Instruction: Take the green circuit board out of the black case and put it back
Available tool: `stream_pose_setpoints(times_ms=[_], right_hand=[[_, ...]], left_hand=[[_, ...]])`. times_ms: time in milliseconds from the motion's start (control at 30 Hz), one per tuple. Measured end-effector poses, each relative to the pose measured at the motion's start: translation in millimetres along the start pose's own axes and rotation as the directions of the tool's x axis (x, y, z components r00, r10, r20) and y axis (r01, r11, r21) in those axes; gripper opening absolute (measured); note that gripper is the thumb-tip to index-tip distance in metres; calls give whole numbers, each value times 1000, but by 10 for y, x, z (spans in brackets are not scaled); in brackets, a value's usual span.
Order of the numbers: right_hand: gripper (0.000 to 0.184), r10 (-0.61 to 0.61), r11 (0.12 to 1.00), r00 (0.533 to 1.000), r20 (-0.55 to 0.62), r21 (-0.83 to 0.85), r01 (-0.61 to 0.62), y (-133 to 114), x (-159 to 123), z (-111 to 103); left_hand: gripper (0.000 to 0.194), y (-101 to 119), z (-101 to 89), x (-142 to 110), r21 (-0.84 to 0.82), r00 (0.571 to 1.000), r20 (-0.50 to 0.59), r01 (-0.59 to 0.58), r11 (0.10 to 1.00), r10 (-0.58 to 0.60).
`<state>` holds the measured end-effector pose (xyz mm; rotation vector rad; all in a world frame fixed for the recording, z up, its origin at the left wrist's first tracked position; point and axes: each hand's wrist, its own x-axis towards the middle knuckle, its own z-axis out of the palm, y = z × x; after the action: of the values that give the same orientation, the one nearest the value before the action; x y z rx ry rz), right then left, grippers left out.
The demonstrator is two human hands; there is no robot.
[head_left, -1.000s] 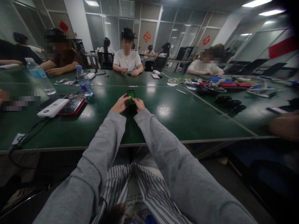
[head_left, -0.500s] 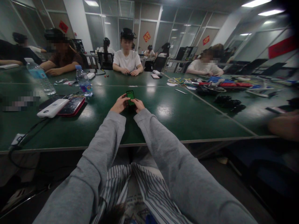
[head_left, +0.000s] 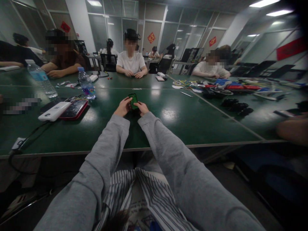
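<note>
Phone tips left in my two-handed grip

Black phone (head_left: 134, 98), green screen lit, now leans top-left; half a second ago it was straighter. My left thumb also sits higher on it. It's in front of me, over the green table (head_left: 156, 128); left hand (head_left: 123, 107) and right hand (head_left: 143, 108) clamp its two sides, thumbs on the front. Screen content: too small. To the left: white power bank (head_left: 55, 111), logo unclear, beside a red-edged phone (head_left: 76, 109); blue-capped bottle (head_left: 86, 85) behind, label unreadable. Shirt print (head_left: 138, 208) has lettering, too blurred. Red wall diamond (head_left: 151, 38): characters illegible.
</note>
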<state>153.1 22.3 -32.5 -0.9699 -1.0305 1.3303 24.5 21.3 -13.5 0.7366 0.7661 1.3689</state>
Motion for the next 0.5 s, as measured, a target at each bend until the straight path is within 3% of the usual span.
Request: stream_pose_setpoints(times_ms=[500], right_hand=[[40, -44, 996, 999, 17, -81, 45, 85, 75, -12]], left_hand=[[47, -12, -52, 22, -3, 1000, 6, -13, 1000, 13]])
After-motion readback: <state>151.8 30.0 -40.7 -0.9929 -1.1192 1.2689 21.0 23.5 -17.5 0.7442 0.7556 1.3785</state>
